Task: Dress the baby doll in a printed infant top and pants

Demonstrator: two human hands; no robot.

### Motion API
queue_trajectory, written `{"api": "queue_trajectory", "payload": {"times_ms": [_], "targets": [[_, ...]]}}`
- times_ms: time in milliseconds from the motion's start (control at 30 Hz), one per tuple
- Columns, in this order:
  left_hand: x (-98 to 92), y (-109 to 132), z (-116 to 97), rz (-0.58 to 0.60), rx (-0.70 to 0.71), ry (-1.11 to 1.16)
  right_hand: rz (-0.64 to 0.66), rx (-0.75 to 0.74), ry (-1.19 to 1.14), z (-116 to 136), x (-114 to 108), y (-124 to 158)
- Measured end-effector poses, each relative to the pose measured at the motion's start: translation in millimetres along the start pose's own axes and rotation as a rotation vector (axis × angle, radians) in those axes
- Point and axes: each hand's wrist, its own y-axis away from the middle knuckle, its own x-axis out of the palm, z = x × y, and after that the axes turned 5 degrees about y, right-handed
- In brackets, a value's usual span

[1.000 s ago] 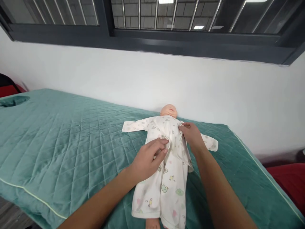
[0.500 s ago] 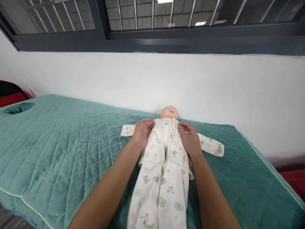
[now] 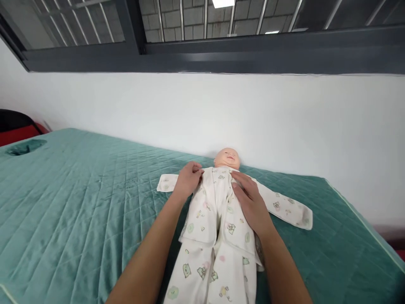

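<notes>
A baby doll (image 3: 228,158) lies on its back with its head near the wall, dressed in a white printed top (image 3: 236,219) and white printed trousers (image 3: 190,270). The top's front panels hang apart at the lower middle. At the doll's shoulder on the left of the view, my left hand (image 3: 189,179) has its fingers pinched on the top's edge. My right hand (image 3: 249,200) rests with fingers stretched out on the chest part of the top, near the neckline. Both sleeves spread outward on the bed.
A green quilted cover (image 3: 79,202) lies under the doll, with a hole (image 3: 27,147) at the far left. Behind is a white wall (image 3: 142,109) below a dark window frame (image 3: 253,57). Something red and black (image 3: 15,126) stands at the left edge.
My right hand has moved inward from the shoulder onto the chest. The doll appears slightly lower and larger, and more of the sleeve on the right shows.
</notes>
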Motion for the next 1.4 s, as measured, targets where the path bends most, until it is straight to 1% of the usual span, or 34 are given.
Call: {"api": "queue_trajectory", "payload": {"times_ms": [100,200,267,300,367,433,500,600,700,767,867,967,1067,1200,1267,1400], "targets": [[8.1,11.8,-4.1,0.089,-0.016,0.182,0.026,-0.039,-0.007,0.8,-0.3,0.9],[19.7,24.1,-13.8,0.221,0.055,0.377,0.017,-0.058,-0.02,0.8,-0.1,1.1],[25.4,29.4,-19.1,0.286,0.117,0.392,0.007,-0.044,-0.034,0.2,0.9,1.2],[27.2,30.6,-20.5,0.295,0.135,0.371,0.0,-0.03,-0.041,-0.2,1.7,1.3],[28.7,30.0,-20.8,0.256,0.17,0.279,-0.04,-0.002,-0.043,-0.7,3.8,1.7],[29.3,26.3,-18.3,0.188,0.233,0.125,-0.092,-0.004,-0.013,-0.8,6.1,2.2],[30.9,21.4,-14.3,0.145,0.316,-0.054,-0.119,-0.024,0.044,-0.2,8.0,2.5],[35.0,14.8,-9.3,0.153,0.415,-0.243,-0.117,-0.007,0.09,1.6,9.7,1.5],[37.7,9.9,-7.8,0.198,0.467,-0.333,-0.109,0.044,0.08,5.3,10.6,-3.0],[38.0,6.9,-8.7,0.247,0.461,-0.349,-0.098,0.092,0.084,8.3,11.4,-9.1],[38.7,1.8,-11.8,0.319,0.407,-0.349,-0.073,0.198,0.135,11.6,13.0,-22.7],[41.7,-3.9,-16.4,0.35,0.343,-0.426,-0.044,0.288,0.259,11.6,14.1,-37.4],[44.2,-8.3,-20.6,0.379,0.288,-0.505,-0.028,0.336,0.368,10.2,13.9,-46.9],[41.3,-10.5,-21.0,0.432,0.226,-0.426,-0.01,0.353,0.382,9.6,11.8,-49.2],[38.7,-10.6,-19.3,0.449,0.217,-0.371,-0.015,0.341,0.337,9.4,10.3,-48.0],[36.2,-9.2,-17.2,0.436,0.237,-0.319,-0.058,0.261,0.198,8.9,7.8,-46.3]]}}
